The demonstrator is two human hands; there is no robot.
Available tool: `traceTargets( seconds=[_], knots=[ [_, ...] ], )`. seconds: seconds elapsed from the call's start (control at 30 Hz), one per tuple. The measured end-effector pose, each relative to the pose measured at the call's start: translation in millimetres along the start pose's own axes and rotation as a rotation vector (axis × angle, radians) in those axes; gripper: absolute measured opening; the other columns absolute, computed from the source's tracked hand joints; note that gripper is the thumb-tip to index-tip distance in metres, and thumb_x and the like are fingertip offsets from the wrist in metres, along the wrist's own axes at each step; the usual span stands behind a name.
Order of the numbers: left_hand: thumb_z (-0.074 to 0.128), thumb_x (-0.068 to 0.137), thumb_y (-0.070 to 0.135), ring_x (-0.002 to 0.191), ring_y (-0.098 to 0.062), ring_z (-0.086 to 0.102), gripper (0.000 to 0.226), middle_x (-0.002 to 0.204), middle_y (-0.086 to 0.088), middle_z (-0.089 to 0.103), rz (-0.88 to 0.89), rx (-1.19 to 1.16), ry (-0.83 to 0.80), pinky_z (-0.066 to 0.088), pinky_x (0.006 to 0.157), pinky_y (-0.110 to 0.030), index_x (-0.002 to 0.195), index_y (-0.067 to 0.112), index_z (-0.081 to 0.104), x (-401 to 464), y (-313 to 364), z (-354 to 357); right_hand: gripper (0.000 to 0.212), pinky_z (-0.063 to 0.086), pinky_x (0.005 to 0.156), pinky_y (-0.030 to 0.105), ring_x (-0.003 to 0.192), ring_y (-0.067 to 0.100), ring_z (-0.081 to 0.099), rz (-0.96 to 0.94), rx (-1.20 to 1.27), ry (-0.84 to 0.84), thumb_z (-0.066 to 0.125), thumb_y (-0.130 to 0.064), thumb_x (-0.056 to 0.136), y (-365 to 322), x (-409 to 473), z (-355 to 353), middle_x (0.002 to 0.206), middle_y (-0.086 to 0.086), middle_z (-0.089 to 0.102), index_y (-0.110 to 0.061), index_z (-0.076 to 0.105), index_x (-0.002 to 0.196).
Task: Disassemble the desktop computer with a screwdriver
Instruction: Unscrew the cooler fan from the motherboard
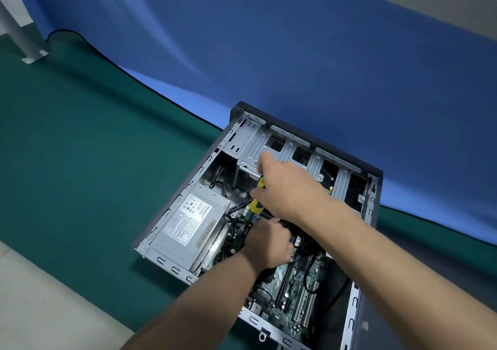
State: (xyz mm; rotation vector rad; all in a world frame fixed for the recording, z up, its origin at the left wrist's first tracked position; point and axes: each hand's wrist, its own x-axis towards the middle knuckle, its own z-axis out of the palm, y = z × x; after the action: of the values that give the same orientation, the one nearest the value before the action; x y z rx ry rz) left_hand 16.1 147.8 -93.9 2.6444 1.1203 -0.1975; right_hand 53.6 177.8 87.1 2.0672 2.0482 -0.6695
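The open desktop computer (269, 215) is lying on its side on the green mat (80, 161), its long axis running from near right to far left. The right hand (290, 188) is reaching in from the right, fingers curling around the yellow-and-green screwdriver (255, 204), whose handle is tilting up and away. The left hand (266, 244) is sitting knuckles-up over the green motherboard (290, 290); its fingers' grip I cannot tell. The boxy grey metal power supply (188, 228) is sitting at left.
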Motion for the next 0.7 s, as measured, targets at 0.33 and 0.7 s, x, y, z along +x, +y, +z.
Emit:
traceTargets(
  seconds=[0.33,0.7],
  knots=[
    [0.037,0.084,0.03,0.103,-0.033,0.057,0.044,0.109,-0.016,0.064,0.043,-0.064,0.089,0.046,0.087,-0.038,0.106,0.004,0.066,2.8,0.2,7.9,0.04,0.028,0.057,0.031,0.081,0.029,0.051,0.023,-0.106,0.095,0.049,-0.052,0.092,-11.1,3.7,0.6,0.08,0.004,0.053,-0.013,0.038,0.099],
    [0.037,0.092,0.028,0.097,-0.028,0.057,0.034,0.101,-0.011,0.065,-0.033,-0.151,0.086,0.044,0.082,-0.032,0.1,0.01,0.065,3.6,-0.2,5.2,0.015,0.029,0.052,0.032,0.079,0.028,0.048,-0.025,-0.006,0.019,0.045,-0.023,0.094,-11.2,9.6,-0.2,0.088,0.008,0.053,-0.015,0.033,0.098]
  ],
)
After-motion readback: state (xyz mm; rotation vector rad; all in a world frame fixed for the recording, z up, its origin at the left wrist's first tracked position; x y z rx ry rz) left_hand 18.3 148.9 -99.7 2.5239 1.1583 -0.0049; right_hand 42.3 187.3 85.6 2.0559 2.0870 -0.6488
